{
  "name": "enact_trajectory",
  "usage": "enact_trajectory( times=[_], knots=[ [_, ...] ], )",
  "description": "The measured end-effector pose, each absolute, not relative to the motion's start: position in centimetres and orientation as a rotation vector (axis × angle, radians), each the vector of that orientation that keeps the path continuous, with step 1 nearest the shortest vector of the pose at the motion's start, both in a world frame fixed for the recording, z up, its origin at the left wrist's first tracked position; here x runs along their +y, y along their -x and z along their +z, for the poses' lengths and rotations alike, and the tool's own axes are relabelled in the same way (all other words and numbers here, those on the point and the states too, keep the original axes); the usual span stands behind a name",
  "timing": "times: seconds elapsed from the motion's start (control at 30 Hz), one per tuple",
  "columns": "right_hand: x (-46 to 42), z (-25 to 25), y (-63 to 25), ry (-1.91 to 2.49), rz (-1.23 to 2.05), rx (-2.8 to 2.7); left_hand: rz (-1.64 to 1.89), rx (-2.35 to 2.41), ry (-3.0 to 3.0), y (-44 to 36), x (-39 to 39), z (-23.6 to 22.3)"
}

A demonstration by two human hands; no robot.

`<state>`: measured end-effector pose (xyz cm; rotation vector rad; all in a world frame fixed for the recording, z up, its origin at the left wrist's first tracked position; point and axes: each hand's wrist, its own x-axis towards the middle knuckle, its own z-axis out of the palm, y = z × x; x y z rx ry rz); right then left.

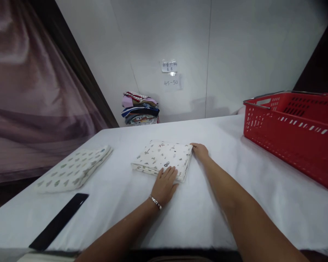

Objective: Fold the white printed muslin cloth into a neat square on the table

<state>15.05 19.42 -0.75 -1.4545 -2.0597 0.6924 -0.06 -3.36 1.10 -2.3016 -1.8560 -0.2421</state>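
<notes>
Left forearm (125, 227) enters from 7 o'clock, left wrist (155, 201) roughly straight. Left hand (164, 186) at 6 o'clock, back up, flat, fingers extended and slightly apart, pointing to 1 o'clock, thumb off to the right-hand side. Right forearm (243, 207) comes from 5 o'clock, bare, reaching farther forward. Right hand (200, 151) at 4 o'clock, fingers bunched toward 10 o'clock, grip unclear.
</notes>
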Motion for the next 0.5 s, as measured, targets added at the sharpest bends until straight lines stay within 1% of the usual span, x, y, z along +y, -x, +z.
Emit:
enact_trajectory(
  times=[0.17,0.3,0.37,0.4,0.43,0.5],
  knots=[
    [19.4,0.7,-15.7,1.408,0.781,-2.121,-0.254,-1.909,2.259,0.4,-3.7,1.0],
    [16.4,2.2,-15.3,1.346,0.679,-2.113,-0.291,-1.939,2.273,0.2,-3.5,0.9],
    [13.7,2.7,-14.3,1.195,0.598,-2.150,-0.315,-1.947,2.277,0.2,-3.6,0.9],
    [12.2,2.8,-13.7,1.049,0.542,-2.199,-0.329,-1.948,2.278,0.1,-3.7,0.9],
    [10.8,2.8,-13.1,0.904,0.499,-2.262,-0.345,-1.948,2.280,0.1,-3.8,0.9],
    [8.4,2.4,-12.2,0.754,0.446,-2.406,-0.372,-1.949,2.290,0.1,-4.1,0.9]
  ],
)
